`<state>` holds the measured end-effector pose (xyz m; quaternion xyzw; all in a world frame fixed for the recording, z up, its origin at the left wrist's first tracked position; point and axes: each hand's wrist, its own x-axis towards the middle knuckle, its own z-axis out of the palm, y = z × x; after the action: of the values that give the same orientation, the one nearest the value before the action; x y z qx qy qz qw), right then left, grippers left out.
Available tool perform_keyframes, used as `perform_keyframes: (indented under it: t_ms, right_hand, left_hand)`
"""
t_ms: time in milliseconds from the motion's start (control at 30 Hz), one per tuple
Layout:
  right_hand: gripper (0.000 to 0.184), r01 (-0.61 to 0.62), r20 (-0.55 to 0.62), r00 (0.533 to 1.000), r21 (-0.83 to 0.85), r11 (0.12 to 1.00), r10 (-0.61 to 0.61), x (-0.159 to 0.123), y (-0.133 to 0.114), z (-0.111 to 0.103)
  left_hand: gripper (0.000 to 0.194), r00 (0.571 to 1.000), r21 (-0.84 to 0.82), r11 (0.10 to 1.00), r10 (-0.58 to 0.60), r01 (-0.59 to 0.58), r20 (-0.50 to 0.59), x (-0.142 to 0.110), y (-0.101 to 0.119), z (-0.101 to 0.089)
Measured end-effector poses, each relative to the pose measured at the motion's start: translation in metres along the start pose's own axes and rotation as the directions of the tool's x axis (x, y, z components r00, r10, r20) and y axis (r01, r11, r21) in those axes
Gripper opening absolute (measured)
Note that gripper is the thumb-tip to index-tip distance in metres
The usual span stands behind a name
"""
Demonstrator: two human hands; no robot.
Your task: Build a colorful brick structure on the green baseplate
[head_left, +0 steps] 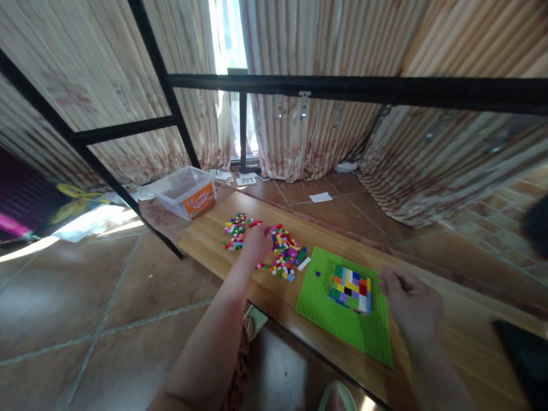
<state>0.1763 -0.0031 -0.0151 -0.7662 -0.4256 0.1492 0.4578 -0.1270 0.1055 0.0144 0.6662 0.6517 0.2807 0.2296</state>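
Two bare hands at work over a long, light-brown wooden bench point(205, 235). Left hand point(257, 242) is over the scatter of small, multicoloured plastic bricks point(285, 251); its fingers are bent down and look narrow, but whether a brick sits between them I cannot tell. Right hand point(411, 294) is just beside the right edge of the square, bright-green studded baseplate point(317, 311), fingers curled inward; a pinkish-red spot shows at the tips, brick or fingertip not resolved. On the baseplate, toward its far right part, stands the low, rectangular, patchwork block of joined bricks point(350, 290); one tiny dark-blue brick point(317, 274) sits apart, left of it. Handling estimate: loose bricks should be very light, rigid and smooth, apt to skid on the wood; best pinched by two opposite side walls, studs left free. Joined block probably stiff and light, though seams may part if pried from the top; hold low on opposite sides. Baseplate likely thin and slightly flexible, so steady it by a bare margin. Clear plastic bin with an orange label point(175, 194) is beyond the bench's left end.
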Motion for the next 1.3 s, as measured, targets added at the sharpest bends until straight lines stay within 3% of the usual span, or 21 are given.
perform_keyframes:
  t_ms: [67,133,200,267,333,433,667,967,1167,1300]
  right_hand:
    - [0.037,0.138,-0.030,0.990,-0.038,0.990,-0.140,-0.009,-0.014,0.010]
    - [0.035,0.263,0.023,0.965,-0.026,0.965,-0.262,-0.019,-0.027,0.025]
    - [0.032,0.381,0.148,0.916,-0.042,0.923,-0.372,-0.030,-0.039,0.043]
    - [0.031,0.516,0.261,0.840,-0.107,0.850,-0.477,-0.039,-0.048,0.061]
    - [0.032,0.610,0.342,0.774,-0.179,0.772,-0.532,-0.045,-0.053,0.076]
    - [0.038,0.651,0.425,0.744,-0.290,0.701,-0.515,-0.049,-0.055,0.094]
    - [0.042,0.630,0.502,0.758,-0.402,0.664,-0.416,-0.045,-0.056,0.110]
    - [0.036,0.594,0.488,0.773,-0.331,0.734,-0.406,-0.049,-0.072,0.115]
    - [0.025,0.466,0.383,0.830,-0.076,0.881,-0.406,-0.036,-0.076,0.087]
    - [0.038,0.170,0.296,0.937,0.080,0.982,-0.186,-0.016,-0.065,0.051]
  left_hand:
    - [0.028,0.999,-0.008,0.999,-0.032,0.032,-0.016,0.001,-0.007,-0.005]
    - [0.027,0.999,0.002,0.999,-0.038,0.038,-0.017,0.001,-0.009,-0.006]
    - [0.026,1.000,0.007,1.000,-0.024,0.024,-0.013,-0.001,-0.008,-0.005]
    - [0.025,1.000,0.006,1.000,-0.015,0.015,-0.015,-0.002,-0.006,-0.003]
    - [0.024,1.000,0.007,1.000,-0.001,0.001,-0.011,-0.003,-0.003,-0.002]
    - [0.023,1.000,0.005,1.000,0.024,-0.024,0.004,-0.003,-0.002,-0.001]
    - [0.023,1.000,-0.050,0.999,0.020,-0.020,-0.001,0.000,-0.006,-0.002]
    - [0.020,0.996,-0.025,0.996,0.086,-0.085,0.035,0.001,-0.007,-0.002]
    - [0.021,0.985,-0.092,0.984,0.160,-0.154,0.070,-0.001,0.004,0.010]
    - [0.021,0.963,-0.186,0.958,0.242,-0.218,0.116,-0.011,0.026,0.027]
